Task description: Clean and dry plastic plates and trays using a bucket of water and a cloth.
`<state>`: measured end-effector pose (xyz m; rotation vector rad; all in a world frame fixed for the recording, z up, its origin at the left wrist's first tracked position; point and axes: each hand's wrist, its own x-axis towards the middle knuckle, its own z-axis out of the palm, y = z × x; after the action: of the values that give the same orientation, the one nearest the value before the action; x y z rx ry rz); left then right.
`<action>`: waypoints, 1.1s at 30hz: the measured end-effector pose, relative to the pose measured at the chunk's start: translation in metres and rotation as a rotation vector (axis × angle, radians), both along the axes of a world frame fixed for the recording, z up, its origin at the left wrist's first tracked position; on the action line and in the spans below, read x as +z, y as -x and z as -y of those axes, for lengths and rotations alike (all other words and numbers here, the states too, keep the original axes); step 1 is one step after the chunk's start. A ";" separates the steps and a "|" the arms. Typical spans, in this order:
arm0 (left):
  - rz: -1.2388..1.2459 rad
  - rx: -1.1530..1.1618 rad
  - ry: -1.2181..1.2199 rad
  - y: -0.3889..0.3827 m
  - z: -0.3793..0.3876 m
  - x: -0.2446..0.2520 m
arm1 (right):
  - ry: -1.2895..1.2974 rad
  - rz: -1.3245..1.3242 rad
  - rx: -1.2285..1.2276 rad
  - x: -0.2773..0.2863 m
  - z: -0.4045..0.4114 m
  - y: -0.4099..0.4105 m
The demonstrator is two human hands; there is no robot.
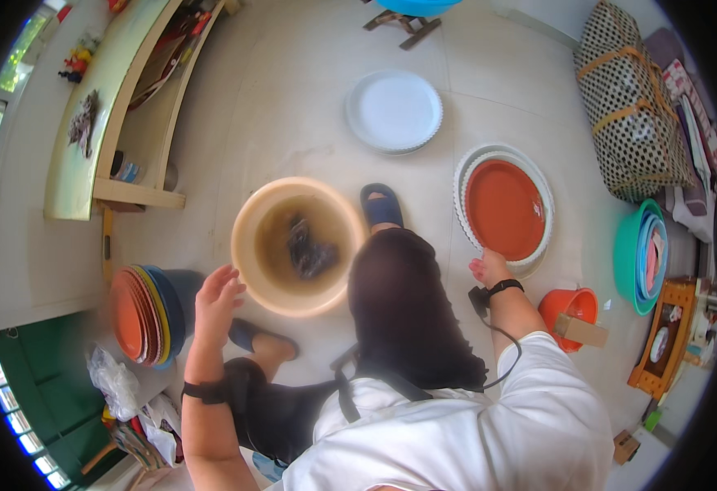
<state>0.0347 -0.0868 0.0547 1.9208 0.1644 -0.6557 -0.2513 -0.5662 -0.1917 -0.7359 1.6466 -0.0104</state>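
A cream plastic basin (254, 288) stands on the floor before me, holding murky brown water and a dark wet cloth (309, 248). Just left of its rim is my left hand (216, 301), raised, with nothing in it and its fingers apart. My right hand (489, 268) is at the near edge of a stack on the right, where a reddish-orange round dish (506, 208) lies inside white scalloped ones (461, 202). Whether its fingers grip that edge cannot be told. Farther off lies another stack of pale scalloped round dishes (395, 112).
Stacked orange, yellow and blue basins (140, 313) stand at the left below a wooden shelf unit (140, 193). To the right are a red bucket (585, 301) with a cardboard piece, green and blue basins (628, 258) and a checkered woven bag (628, 116). A blue basin (417, 5) rests on a wooden stand.
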 end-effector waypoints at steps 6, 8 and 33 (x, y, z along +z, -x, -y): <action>-0.005 -0.122 -0.129 0.008 -0.022 -0.046 | -0.125 0.168 0.464 -0.022 -0.001 -0.091; -0.129 -0.278 -0.252 0.008 0.010 -0.018 | -0.084 0.151 0.513 -0.009 0.003 -0.138; 0.248 -0.795 -0.227 -0.014 0.024 0.003 | -0.005 0.296 -0.101 -0.047 0.036 -0.348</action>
<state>0.0486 -0.1111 0.0577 2.2563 -0.7457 -0.9253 0.0962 -0.6023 -0.2389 -0.6143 1.3980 -0.1794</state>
